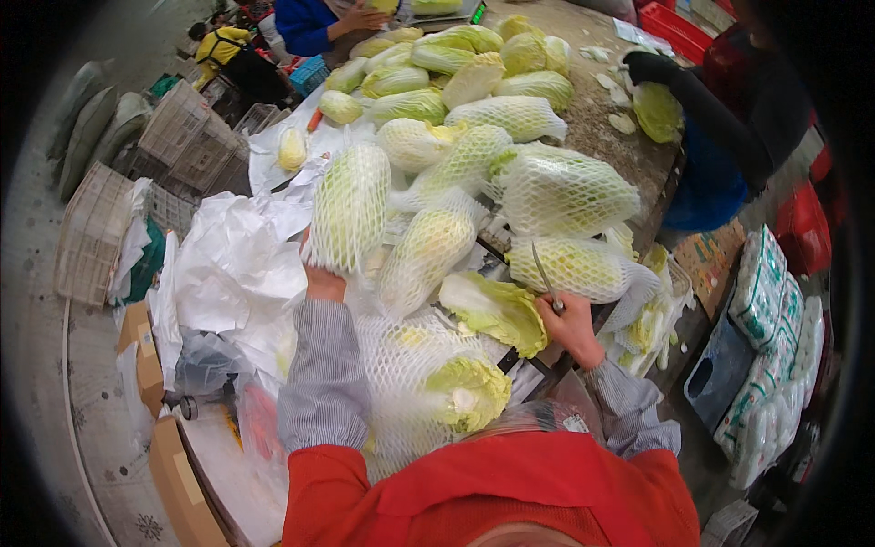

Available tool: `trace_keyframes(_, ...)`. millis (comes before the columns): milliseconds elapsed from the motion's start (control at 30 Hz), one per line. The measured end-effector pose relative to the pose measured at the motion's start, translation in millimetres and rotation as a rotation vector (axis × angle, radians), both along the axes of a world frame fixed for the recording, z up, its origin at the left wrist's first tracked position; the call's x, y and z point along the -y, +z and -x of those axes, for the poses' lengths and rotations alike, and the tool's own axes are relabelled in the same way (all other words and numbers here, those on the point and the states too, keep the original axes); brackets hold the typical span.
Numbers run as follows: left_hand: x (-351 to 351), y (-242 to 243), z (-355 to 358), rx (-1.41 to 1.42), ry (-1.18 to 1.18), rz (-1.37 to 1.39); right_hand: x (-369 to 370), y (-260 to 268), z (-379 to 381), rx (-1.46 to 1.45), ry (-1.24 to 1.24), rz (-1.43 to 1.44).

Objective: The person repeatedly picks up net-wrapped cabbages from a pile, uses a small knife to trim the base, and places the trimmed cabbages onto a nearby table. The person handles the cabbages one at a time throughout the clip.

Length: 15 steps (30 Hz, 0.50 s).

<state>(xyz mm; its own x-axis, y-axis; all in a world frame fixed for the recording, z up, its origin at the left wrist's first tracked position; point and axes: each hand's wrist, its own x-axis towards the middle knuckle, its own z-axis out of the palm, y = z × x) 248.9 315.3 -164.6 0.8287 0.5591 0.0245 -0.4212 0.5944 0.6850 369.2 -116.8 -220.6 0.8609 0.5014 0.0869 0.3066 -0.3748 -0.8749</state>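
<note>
My left hand (322, 280) grips the near end of a napa cabbage (352, 205) sleeved in white foam netting; most of its fingers are hidden behind the cabbage. In my right hand (573, 327) is a knife (541, 267), its thin curved blade pointing away from me. A loose cabbage leaf (489, 308) lies against that hand's left side; whether the fingers also pinch it I cannot tell. Just beyond the knife rests a netted cabbage (577, 267). Another netted cabbage (427, 249) lies between my hands. Close to my body, foam netting (403, 362) partly covers a cabbage with its cut base (465, 400) showing.
Several bare cabbages (410, 75) are heaped at the table's far end. A co-worker's dark-gloved hand (649, 68) is at the right, by a cabbage leaf (657, 113). Crumpled white sheeting (236, 253) covers the left side. Plastic crates (92, 236) stand on the floor beyond it.
</note>
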Motion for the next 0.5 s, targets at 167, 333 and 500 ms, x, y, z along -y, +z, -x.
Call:
trace_keyframes(167, 95, 61, 88, 0.154, -0.204, 0.035, -6, 68, 34, -0.051, 0.174, -0.411)
trace_keyframes(333, 200, 53, 139, -0.491, -0.224, -0.658, -31, 86, 58, -0.441, 0.412, -0.525)
trace_keyframes(500, 247, 32, 161, -0.632, -0.16, -0.805, -40, 45, 87, -0.111, 0.372, -0.313)
